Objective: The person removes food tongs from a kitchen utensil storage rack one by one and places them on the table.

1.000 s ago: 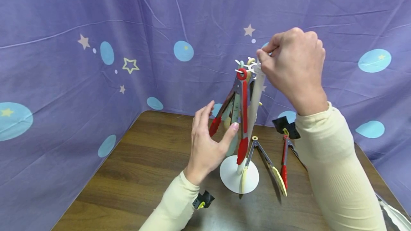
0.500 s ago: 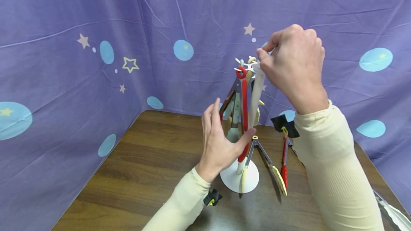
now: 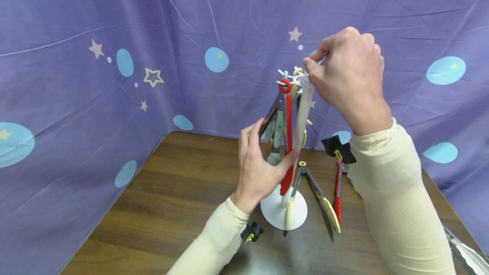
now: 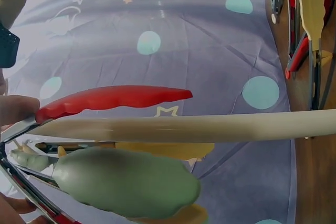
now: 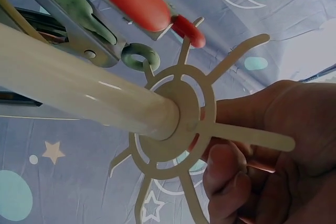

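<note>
A white stand [image 3: 303, 116] with a round base rises from the table, its pole tilted in the head view. My right hand [image 3: 352, 79] pinches its top, just behind the hook ring [image 5: 209, 103] in the right wrist view. Red-handled tongs [image 3: 288, 118] hang by their loop from a hook. My left hand [image 3: 257, 177] holds these tongs, thumb on one arm and fingers by the other. In the left wrist view, the red tip [image 4: 115, 98] spreads away from the other arm. Green tongs [image 4: 126, 182] hang just behind, with a yellow pair [image 3: 296, 90] partly hidden farther back.
Yellow-tipped tongs [image 3: 311, 179] lie spread on the wooden table [image 3: 183, 190], one arm over the stand's base. More red tongs [image 3: 337, 198] lie to the right, partly behind the right sleeve. White-tipped tongs [image 3: 467, 253] lie at the right edge. A purple curtain [image 3: 237, 12] backs the table.
My left hand has moved right and closed onto the hanging red tongs, whose spread arms have drawn nearer together. My right hand has stayed at the stand's top.
</note>
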A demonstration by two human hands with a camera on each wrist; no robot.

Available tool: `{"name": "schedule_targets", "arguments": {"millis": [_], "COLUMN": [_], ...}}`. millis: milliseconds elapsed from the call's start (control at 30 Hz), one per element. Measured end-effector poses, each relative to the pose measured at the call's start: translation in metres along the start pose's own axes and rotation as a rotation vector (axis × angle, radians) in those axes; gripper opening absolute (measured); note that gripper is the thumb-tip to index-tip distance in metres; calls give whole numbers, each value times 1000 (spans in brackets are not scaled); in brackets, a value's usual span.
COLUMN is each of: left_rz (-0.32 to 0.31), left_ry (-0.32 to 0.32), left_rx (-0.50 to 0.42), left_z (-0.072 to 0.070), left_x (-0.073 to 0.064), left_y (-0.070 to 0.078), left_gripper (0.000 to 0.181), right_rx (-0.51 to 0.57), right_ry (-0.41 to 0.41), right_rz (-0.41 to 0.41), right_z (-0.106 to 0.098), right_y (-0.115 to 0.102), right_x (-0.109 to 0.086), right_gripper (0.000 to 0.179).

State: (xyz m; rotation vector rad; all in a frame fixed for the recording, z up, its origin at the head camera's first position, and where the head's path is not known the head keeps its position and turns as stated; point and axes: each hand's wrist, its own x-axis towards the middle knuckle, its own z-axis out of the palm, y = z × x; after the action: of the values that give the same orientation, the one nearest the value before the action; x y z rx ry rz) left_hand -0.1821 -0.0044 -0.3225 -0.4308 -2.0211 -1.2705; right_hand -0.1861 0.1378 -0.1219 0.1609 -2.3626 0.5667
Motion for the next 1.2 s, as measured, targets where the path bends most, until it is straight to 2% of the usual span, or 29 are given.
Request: {"name": "schedule_targets", "arguments": {"millis": [267,567,900,1200], "left_rz": [9,-24,-73,-88], "left_ry": [15,28,60,107], "left_rx": [-30,-34,-23,26], "left_z": [-9,-22,-41,-61], "left_x": [5,6,9,12], "left_y": [6,9,-9,-27], "left_gripper": [88,87,85,85], "right_rx": [-20,-35,-41,-28], "right_ry": [-21,-32,-34,-35], "right_rz": [16,21,16,17], "right_z": [-2,-2,0,2], "right_y": [-2,-1,1,2], "right_x": [0,1,1,1], "right_gripper": [25,25,25,24]}}
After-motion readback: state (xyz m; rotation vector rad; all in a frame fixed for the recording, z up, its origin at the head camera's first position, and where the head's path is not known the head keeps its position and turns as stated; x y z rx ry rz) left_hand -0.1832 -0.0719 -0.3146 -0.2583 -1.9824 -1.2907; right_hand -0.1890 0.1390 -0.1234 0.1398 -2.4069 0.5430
